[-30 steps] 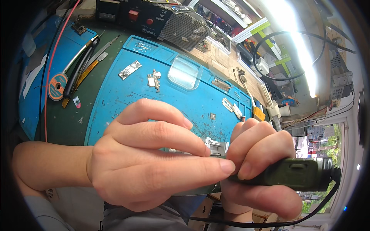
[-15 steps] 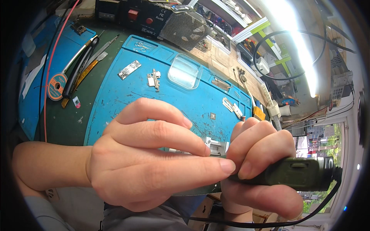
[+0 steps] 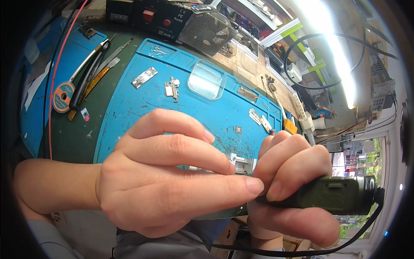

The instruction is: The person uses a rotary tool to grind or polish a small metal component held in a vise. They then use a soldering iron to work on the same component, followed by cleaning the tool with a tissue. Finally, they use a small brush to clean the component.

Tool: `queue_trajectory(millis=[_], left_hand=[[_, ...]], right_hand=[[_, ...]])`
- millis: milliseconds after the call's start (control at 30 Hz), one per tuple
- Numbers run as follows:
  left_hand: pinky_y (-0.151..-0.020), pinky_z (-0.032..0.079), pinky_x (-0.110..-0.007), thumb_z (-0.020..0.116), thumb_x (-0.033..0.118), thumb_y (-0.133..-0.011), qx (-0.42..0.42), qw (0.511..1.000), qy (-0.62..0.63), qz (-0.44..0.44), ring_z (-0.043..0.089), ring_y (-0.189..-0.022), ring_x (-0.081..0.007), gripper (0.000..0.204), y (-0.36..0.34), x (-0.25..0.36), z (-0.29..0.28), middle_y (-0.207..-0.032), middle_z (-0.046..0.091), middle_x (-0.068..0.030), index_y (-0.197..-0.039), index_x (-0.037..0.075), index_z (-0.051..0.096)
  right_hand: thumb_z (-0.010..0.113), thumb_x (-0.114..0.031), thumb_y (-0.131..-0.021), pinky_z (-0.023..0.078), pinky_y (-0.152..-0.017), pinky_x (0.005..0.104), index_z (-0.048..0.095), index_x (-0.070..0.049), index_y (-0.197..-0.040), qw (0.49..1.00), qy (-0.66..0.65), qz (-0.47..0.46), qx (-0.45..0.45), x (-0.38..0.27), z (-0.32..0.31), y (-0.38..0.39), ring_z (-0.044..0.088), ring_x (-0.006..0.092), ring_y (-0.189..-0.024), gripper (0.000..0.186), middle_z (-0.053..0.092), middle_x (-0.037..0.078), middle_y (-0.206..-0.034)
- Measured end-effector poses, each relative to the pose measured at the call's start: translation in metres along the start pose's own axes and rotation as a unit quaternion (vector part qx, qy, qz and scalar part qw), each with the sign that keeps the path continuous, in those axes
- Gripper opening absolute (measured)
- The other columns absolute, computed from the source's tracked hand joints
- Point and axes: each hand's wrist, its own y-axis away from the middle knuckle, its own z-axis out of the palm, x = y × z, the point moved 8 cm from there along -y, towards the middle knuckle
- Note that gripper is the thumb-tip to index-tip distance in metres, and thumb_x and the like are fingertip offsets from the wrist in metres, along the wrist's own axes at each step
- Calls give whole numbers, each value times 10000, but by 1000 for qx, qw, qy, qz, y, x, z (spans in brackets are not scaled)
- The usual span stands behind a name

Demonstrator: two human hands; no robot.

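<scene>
My right hand (image 3: 293,172) is wrapped around a dark green, thick handheld tool (image 3: 330,196) with a black cable at its outer end. What kind of tool it is I cannot make out. My left hand (image 3: 168,179) reaches across from the left, index finger straight and its tip against the right fingers at the tool's inner end. The left thumb is hidden, and the closed pinch hides whatever it holds. Behind the left fingertips, a small silver metal holder (image 3: 243,164) rests on the blue work mat (image 3: 142,101), partly covered by my hands.
A clear plastic lid (image 3: 207,82), a small circuit board (image 3: 171,88) and a silver metal piece (image 3: 144,77) lie on the mat. Left of it are knives and tweezers (image 3: 92,77) and an orange spool (image 3: 64,97). A black box with a red switch (image 3: 148,16) stands behind.
The tool's cable end has shifted very slightly to the right. Both hands keep practically the same pose and place.
</scene>
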Motion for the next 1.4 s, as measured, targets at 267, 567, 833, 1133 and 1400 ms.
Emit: queue_trajectory(millis=[267,567,833,1133,1400], left_hand=[[-941,466,-361,608,10,-882,-5,1000,3,-7,696,-961,-164,301,-1,1,-1,-1030,774,-47,-1150,86,722],[-946,463,-366,606,16,-877,-3,1000,5,-6,698,-973,-161,309,0,0,-1,-1034,776,-42,-1156,83,720],[-946,461,-368,602,17,-871,-4,1000,5,-7,697,-975,-164,308,0,0,0,-1034,777,-46,-1148,82,721],[-941,463,-368,596,36,-895,-2,1000,5,-7,698,-970,-163,279,-1,0,0,-1031,778,-44,-1141,82,720],[-944,460,-374,577,43,-911,0,1000,1,-2,702,-973,-165,275,0,0,0,-1020,779,-40,-1150,68,711]], right_hand=[[697,-621,-906,276,-554,264,455,-162,-708,999,26,40,-14,-5,5,-3,395,92,-564,556,443,-44,-677],[679,-665,-894,265,-558,264,466,-159,-731,999,23,38,8,-2,2,-1,359,87,-564,573,442,-36,-646],[665,-679,-901,255,-558,265,476,-157,-743,1000,-3,-5,-11,-1,2,-2,338,85,-565,577,454,-23,-641],[654,-727,-885,252,-560,265,478,-158,-747,995,32,98,0,-6,7,0,326,82,-568,612,454,-20,-636],[629,-776,-874,239,-551,256,471,-158,-755,1000,-14,15,0,4,1,-1,308,72,-567,649,455,-24,-633]])
